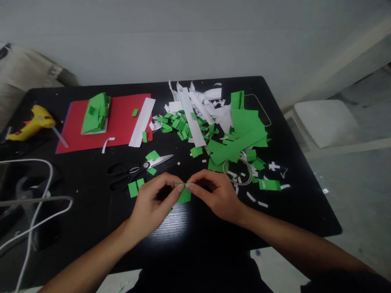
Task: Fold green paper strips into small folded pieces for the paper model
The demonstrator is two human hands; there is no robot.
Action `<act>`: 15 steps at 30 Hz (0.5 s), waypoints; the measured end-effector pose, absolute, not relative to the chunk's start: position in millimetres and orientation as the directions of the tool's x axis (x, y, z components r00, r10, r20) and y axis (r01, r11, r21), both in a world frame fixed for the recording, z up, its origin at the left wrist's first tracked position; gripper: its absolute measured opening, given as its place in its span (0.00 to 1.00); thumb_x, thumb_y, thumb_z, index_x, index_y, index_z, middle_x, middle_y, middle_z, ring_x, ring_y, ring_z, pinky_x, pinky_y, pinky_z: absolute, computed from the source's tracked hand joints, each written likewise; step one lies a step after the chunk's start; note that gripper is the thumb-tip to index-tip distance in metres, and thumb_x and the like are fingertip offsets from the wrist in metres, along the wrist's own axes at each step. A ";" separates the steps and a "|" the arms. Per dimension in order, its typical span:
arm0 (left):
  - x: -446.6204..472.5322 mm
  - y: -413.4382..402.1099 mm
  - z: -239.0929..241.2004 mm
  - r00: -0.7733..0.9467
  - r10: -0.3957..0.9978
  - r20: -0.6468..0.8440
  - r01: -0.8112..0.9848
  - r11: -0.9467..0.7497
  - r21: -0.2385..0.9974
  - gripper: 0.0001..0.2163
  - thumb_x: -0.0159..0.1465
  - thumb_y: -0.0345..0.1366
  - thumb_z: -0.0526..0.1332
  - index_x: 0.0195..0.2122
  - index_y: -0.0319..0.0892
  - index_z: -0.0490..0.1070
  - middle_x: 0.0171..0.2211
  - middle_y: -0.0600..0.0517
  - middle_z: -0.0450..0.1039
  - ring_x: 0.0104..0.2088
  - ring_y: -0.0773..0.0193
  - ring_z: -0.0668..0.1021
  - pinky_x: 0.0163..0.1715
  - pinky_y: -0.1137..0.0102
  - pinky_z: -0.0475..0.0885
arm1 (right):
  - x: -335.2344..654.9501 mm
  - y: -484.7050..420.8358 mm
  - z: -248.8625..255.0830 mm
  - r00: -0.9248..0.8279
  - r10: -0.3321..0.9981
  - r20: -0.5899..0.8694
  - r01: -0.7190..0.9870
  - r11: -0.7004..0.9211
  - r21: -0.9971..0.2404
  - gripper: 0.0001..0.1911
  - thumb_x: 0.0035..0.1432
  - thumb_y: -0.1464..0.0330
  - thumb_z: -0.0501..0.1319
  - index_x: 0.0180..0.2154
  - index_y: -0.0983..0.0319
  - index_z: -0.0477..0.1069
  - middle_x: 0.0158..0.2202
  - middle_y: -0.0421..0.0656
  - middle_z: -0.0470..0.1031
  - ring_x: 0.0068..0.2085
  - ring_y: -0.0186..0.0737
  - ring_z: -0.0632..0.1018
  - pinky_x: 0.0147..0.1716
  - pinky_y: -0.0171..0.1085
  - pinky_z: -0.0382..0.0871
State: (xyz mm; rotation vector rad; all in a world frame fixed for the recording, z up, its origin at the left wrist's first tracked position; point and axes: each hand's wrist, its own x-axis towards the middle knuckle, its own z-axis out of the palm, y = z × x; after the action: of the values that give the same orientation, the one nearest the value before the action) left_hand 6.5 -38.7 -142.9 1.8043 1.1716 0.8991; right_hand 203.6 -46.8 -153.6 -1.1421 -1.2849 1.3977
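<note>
Both hands meet over the near middle of the black table [91, 195]. My left hand [152, 203] and my right hand [218, 195] pinch the same small green paper piece [184, 196], fingertips touching at its top edge. Just beyond my left hand lie black-handled scissors [134, 171], blades pointing right, with small green squares [134, 188] beside them. A heap of green and white paper scraps [214, 126] spreads across the far middle of the table.
A red sheet [122, 122] at the far left carries a stack of folded green paper [96, 114] and a white strip. A yellow glue gun [33, 122] and white cables [36, 203] occupy the left edge. A tape roll [237, 171] lies right of my right hand.
</note>
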 end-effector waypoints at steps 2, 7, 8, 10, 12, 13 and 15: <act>6.3 -38.8 -142.6 0.326 0.932 0.157 0.371 -0.279 0.886 0.03 0.69 0.30 0.64 0.38 0.43 0.77 0.32 0.55 0.79 0.32 0.69 0.80 0.34 0.75 0.74 | 203.7 -46.9 -154.1 -0.174 0.984 -0.049 -0.022 -0.053 -0.998 0.02 0.60 0.68 0.70 0.35 0.59 0.80 0.32 0.39 0.83 0.34 0.35 0.81 0.36 0.34 0.75; 5.9 -38.0 -142.2 0.326 0.931 0.164 0.360 -0.283 0.889 0.03 0.69 0.30 0.64 0.38 0.43 0.77 0.32 0.55 0.79 0.32 0.69 0.80 0.34 0.75 0.74 | 203.5 -47.1 -154.7 -0.172 0.983 -0.059 -0.024 -0.065 -0.998 0.02 0.60 0.69 0.70 0.35 0.60 0.81 0.32 0.39 0.83 0.34 0.36 0.81 0.36 0.34 0.75; 5.8 -37.8 -142.3 0.326 0.931 0.164 0.359 -0.282 0.889 0.03 0.69 0.30 0.64 0.38 0.43 0.77 0.32 0.55 0.79 0.32 0.69 0.80 0.34 0.74 0.74 | 203.4 -47.2 -155.0 -0.169 0.984 -0.058 -0.024 -0.063 -0.998 0.02 0.60 0.68 0.71 0.35 0.60 0.81 0.32 0.39 0.83 0.34 0.35 0.81 0.36 0.33 0.75; 5.8 -37.4 -142.6 0.327 0.931 0.164 0.361 -0.284 0.888 0.03 0.69 0.30 0.64 0.38 0.43 0.77 0.32 0.55 0.79 0.32 0.68 0.80 0.35 0.74 0.74 | 203.3 -47.5 -155.7 -0.162 0.985 -0.056 -0.023 -0.060 -0.998 0.02 0.60 0.68 0.71 0.35 0.60 0.81 0.32 0.39 0.83 0.34 0.35 0.82 0.36 0.33 0.75; 5.8 -37.1 -142.7 0.329 0.930 0.166 0.361 -0.286 0.887 0.03 0.69 0.30 0.64 0.38 0.42 0.77 0.32 0.54 0.79 0.32 0.68 0.80 0.34 0.74 0.74 | 203.2 -47.7 -156.1 -0.160 0.985 -0.056 -0.020 -0.060 -0.998 0.02 0.60 0.68 0.71 0.35 0.60 0.81 0.32 0.40 0.83 0.34 0.35 0.82 0.36 0.33 0.75; 5.8 -37.1 -142.7 0.329 0.930 0.165 0.362 -0.285 0.888 0.03 0.69 0.30 0.64 0.38 0.42 0.77 0.32 0.54 0.79 0.32 0.68 0.80 0.34 0.74 0.74 | 203.1 -47.8 -156.1 -0.160 0.985 -0.058 -0.019 -0.062 -0.998 0.02 0.60 0.68 0.71 0.35 0.60 0.81 0.32 0.40 0.83 0.34 0.35 0.82 0.36 0.33 0.75; 5.8 -37.1 -142.5 0.328 0.931 0.162 0.366 -0.284 0.886 0.03 0.69 0.30 0.64 0.38 0.42 0.77 0.32 0.54 0.79 0.32 0.68 0.80 0.34 0.73 0.75 | 202.7 -47.8 -155.6 -0.161 0.985 -0.062 -0.018 -0.065 -0.998 0.02 0.60 0.68 0.71 0.35 0.60 0.81 0.32 0.40 0.83 0.34 0.35 0.82 0.36 0.33 0.75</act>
State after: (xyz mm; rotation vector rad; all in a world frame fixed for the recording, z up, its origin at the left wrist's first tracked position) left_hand 5.8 -37.1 -142.5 1.8166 1.1520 0.9181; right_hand 202.7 -47.8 -155.6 -1.1584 -1.2792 1.3863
